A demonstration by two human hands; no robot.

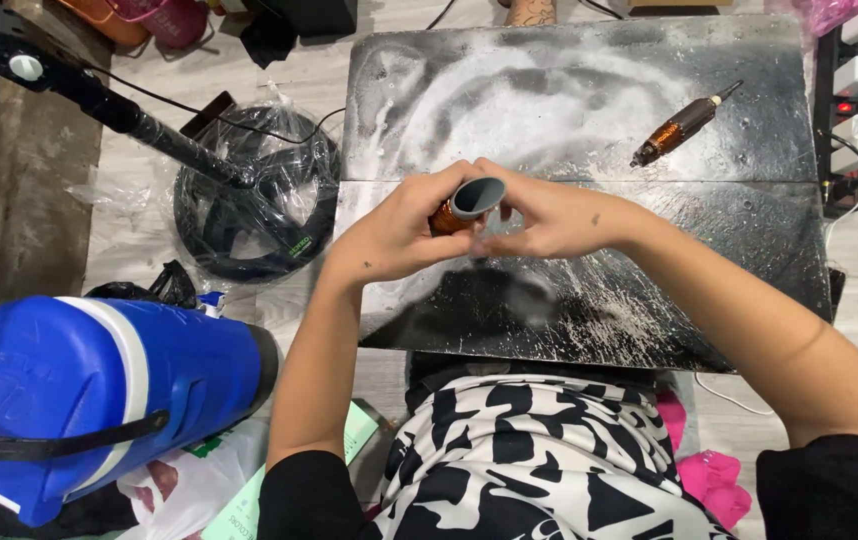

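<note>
Dark sheet-covered worktop, dusted with white powder and wrapped in wrinkled clear film, seen from above; a seam runs across it between a far panel and a near panel, and its near edge stops just in front of the person's lap. Open dusty surface lies on all sides of the hands, widest on the far panel. Both hands meet over the seam near the worktop's left part. The left hand has its fingers closed around a small amber-brown tube, and the right hand pinches the same piece from the other side, its fingers curled in. A grey funnel-shaped cap with an open round mouth sits on the tube's upper end, tilted toward the camera. A second slender copper-brown tool with a dark pointed tip lies slantwise, well apart on the far right of the worktop. Off the right edge, a power strip with white plugs rests on the floor. To the left stand a black fan base in clear plastic wrap and a glossy blue cooler with a white band and black strap.
</note>
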